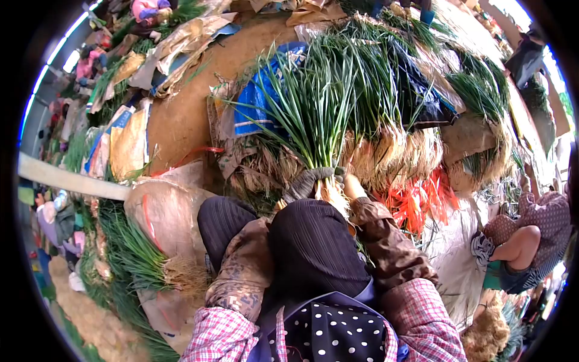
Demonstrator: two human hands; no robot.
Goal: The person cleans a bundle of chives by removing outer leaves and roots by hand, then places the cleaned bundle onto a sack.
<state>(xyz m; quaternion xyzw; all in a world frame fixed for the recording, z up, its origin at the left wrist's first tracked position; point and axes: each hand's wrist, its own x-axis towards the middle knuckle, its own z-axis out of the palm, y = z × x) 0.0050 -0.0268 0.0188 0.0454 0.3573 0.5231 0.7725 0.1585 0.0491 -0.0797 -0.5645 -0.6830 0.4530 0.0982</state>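
Note:
A bunch of green onions (322, 127) stands nearly upright in front of my knees, its leaves fanning out away from me and its pale roots toward me. My left hand (301, 183), in a dark grey glove, is closed around the bunch just above the roots. Against the other side of the stems is my right hand (352, 186), its fingers partly hidden and closed at the bunch. Beyond lie more green onions (377, 78) in a pile with their roots (395, 154) facing me. Red plastic ties (422, 199) lie to the right of my right hand.
Blue plastic sacking (256, 105) and a black plastic sheet (431, 102) lie by the pile. On my left, another bunch of green onions (142, 256) rests beside a pale sack (166, 211). A person (528, 235) sits at the right; others are farther off.

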